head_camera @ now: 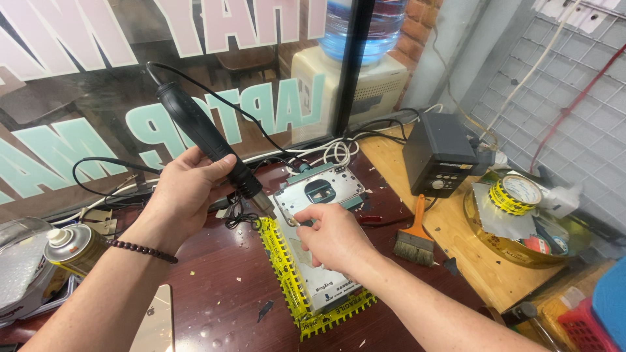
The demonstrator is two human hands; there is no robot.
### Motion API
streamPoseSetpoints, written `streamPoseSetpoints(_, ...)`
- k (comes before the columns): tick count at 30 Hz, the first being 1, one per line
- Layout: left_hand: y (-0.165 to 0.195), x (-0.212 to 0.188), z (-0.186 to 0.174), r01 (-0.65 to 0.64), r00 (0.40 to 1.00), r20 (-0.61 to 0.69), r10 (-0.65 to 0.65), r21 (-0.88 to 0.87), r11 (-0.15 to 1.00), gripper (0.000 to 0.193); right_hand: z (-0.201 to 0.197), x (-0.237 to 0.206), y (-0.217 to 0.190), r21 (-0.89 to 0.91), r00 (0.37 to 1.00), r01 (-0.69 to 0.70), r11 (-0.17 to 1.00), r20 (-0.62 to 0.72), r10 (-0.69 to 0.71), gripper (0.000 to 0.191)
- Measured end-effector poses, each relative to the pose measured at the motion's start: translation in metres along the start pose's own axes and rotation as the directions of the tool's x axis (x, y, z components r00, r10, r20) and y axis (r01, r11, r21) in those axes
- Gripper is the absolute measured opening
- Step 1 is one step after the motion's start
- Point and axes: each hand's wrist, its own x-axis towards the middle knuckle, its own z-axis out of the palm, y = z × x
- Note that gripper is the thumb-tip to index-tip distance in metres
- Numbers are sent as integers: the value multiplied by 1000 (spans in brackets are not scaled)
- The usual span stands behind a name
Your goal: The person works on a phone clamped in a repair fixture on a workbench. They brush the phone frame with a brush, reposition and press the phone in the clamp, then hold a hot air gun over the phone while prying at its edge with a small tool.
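Wrapped around the black hot-air wand (202, 133), our left hand (186, 195) angles its nozzle at the metal plate (319, 189) on the worktop (215, 293); our right hand (332, 234) pinches a small tool there, so we should keep those fingers clear of the hot tip; yellow tape (287, 274) edges the plate.

Far right of you, a dark soldering station box (438, 154) stands on the pale wooden bench (469, 261), its cables (339, 151) looping leftward. Just near of it lies an orange-handled brush (416, 237). Farther right, a shallow round tray (521, 251) holds a roll of yellow tape (515, 193) and a grey sheet (499, 218). A wire grid panel (574, 117) rises behind it. At your near left, a spray can (73, 248) lies tilted beside a clear plastic container (19, 267). Beyond the glass, a water dispenser (355, 78) carries a blue bottle (362, 26). A red basket (583, 326) sits at the near right corner.
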Motion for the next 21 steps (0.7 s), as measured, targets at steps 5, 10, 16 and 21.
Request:
streamPoseSetpoints(5, 3, -5, 2, 29, 999, -34, -28, 44, 999, 20, 0, -1, -3, -11, 1000, -23, 1000, 20, 23, 39)
streamPoseSetpoints(10, 6, -7, 4, 22, 1000, -18, -22, 33, 999, 20, 1, -2, -4, 8, 999, -36, 999, 3, 36, 38)
streamPoseSetpoints(16, 4, -6, 3, 25, 999, -20, -25, 29, 999, 20, 1, 0, -2, 31, 999, -39, 999, 9, 39, 37)
streamPoseSetpoints(21, 4, -7, 2, 11, 1000, -9, -11, 24, 1000, 19, 1, 1, -2, 12, 1000, -19, 1000, 6, 19, 37)
